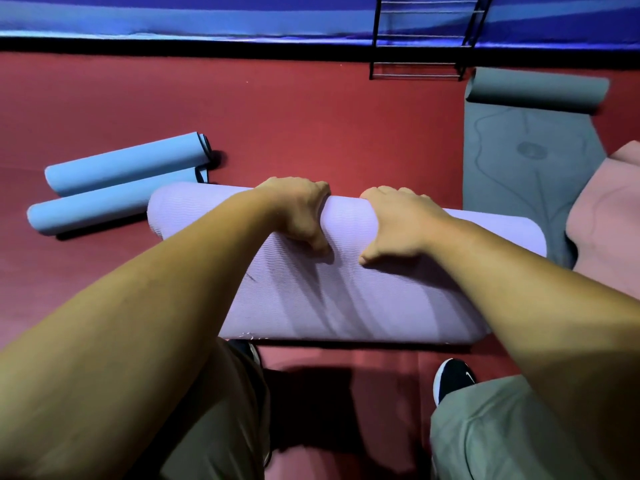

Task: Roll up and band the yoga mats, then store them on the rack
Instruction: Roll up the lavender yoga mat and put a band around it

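A lilac yoga mat (346, 292) lies across the red floor in front of me, its far part rolled into a thick tube and a short flat stretch left toward my feet. My left hand (298, 213) and my right hand (394, 223) both clasp the roll near its middle, fingers curled over the far side and thumbs pressing the near side. Two rolled light-blue mats (121, 181) lie side by side to the left, dark straps at their right ends. The black metal rack (426, 39) stands at the far wall, its visible shelves bare.
A grey mat (526, 147) lies partly unrolled on the right, its far end curled. A pink mat (609, 216) overlaps it at the right edge. My knees and a black shoe (453, 375) are at the bottom. A blue padded wall runs along the far side.
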